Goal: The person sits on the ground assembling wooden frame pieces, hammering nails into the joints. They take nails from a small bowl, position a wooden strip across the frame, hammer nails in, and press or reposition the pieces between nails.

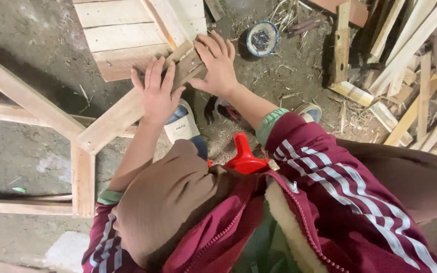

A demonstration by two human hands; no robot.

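I crouched over a red stool (244, 156) on the floor (21, 146). My left hand (157, 93) lay flat, fingers spread, on the slanted rail (115, 121) of the frame. My right hand (217, 63) curled its fingers over a small block (187, 63), pressing it against the rail's upper end. I judged the step to be seating the block; fixing it would call for a freed hand. Beyond lay a pallet (122, 35), a bowl of nails (261, 39) and crowded offcuts (410, 60).
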